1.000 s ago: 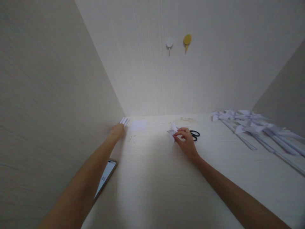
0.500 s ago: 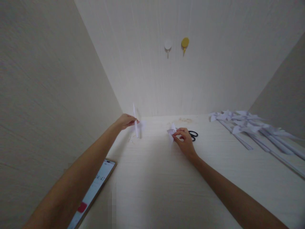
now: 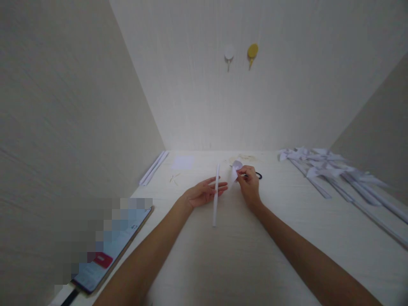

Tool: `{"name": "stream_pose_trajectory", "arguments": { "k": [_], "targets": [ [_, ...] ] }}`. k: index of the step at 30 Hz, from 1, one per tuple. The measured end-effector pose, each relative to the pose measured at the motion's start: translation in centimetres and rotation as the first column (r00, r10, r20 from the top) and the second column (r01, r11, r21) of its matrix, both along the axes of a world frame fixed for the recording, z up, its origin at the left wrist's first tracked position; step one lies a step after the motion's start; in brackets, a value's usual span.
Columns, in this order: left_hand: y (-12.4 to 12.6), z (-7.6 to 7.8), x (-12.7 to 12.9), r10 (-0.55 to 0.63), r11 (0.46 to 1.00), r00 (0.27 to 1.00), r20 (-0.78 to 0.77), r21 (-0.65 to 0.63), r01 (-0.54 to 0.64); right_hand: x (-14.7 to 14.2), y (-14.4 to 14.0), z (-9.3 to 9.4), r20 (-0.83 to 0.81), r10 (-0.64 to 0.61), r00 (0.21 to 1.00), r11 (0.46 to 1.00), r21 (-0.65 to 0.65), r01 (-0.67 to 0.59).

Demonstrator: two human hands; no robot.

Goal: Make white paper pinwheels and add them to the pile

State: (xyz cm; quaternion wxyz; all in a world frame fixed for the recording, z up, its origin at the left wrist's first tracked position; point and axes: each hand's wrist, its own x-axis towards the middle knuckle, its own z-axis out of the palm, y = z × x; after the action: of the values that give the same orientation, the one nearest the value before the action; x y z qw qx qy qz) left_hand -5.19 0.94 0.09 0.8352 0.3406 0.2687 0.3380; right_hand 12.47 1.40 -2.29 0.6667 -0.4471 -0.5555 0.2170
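A thin white rolled-paper stick (image 3: 214, 212) stands nearly upright in the picture, held by my left hand (image 3: 204, 194) between the thumb and outstretched fingers. Just to its right, my right hand (image 3: 249, 182) pinches a folded white paper pinwheel head (image 3: 235, 170) with thumb and fingertips. Stick and pinwheel head are close together but apart. Behind my right hand lie black-handled scissors (image 3: 259, 175), mostly hidden, with one handle loop showing.
Finished-looking paper pinwheels on sticks (image 3: 331, 170) lie piled at the right. Rolled paper sticks (image 3: 154, 168) rest along the left wall, near a square paper sheet (image 3: 182, 162). A phone (image 3: 111, 250) lies front left. White (image 3: 228, 54) and yellow (image 3: 253, 51) hooks hang on the back wall.
My left hand has moved right and nearer with the paper stick, from the left side to beside the pinwheel head. My right hand still pinches the pinwheel head, which has turned.
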Motion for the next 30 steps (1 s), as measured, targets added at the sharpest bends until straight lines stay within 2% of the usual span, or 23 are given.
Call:
{"name": "stream_pose_trajectory", "arguments": {
  "k": [3, 10, 15, 19, 23, 26, 30],
  "targets": [
    [0.1, 0.0, 0.6, -0.010, 1.000, 1.000, 0.016, 0.015, 0.010, -0.1, 0.0, 0.0, -0.001, 0.004, 1.000, 1.000, 0.001, -0.004],
    [0.8, 0.0, 2.0, 0.187, 0.981, 0.982, -0.021, -0.050, -0.187, -0.1, 0.0, 0.2, 0.014, 0.015, 1.000, 1.000, -0.021, -0.014],
    [0.8, -0.2, 2.0, 0.224, 0.973, 0.975, -0.004, -0.057, -0.224, 0.0, 0.1, 0.0, 0.020, 0.028, 0.999, 0.999, -0.035, -0.028],
    [0.5, -0.1, 2.1, 0.272, 0.960, 0.961, -0.051, -0.046, -0.275, -0.1, 0.1, -0.2, 0.015, 0.032, 0.999, 0.999, -0.044, -0.031],
    [0.4, -0.1, 2.2, 0.278, 0.961, 0.960, -0.025, 0.002, -0.278, -0.1, 0.0, -0.2, 0.032, 0.021, 0.999, 0.998, -0.053, -0.019],
    [0.7, -0.3, 2.1, 0.262, 0.965, 0.964, 0.036, -0.025, -0.261, 0.0, 0.0, -0.3, 0.035, 0.022, 0.999, 0.999, -0.046, -0.021],
    [1.2, -0.6, 2.2, 0.276, 0.960, 0.961, 0.024, -0.049, -0.274, 0.1, 0.1, -0.4, 0.025, 0.046, 0.999, 0.998, -0.035, -0.045]
  ]
}}
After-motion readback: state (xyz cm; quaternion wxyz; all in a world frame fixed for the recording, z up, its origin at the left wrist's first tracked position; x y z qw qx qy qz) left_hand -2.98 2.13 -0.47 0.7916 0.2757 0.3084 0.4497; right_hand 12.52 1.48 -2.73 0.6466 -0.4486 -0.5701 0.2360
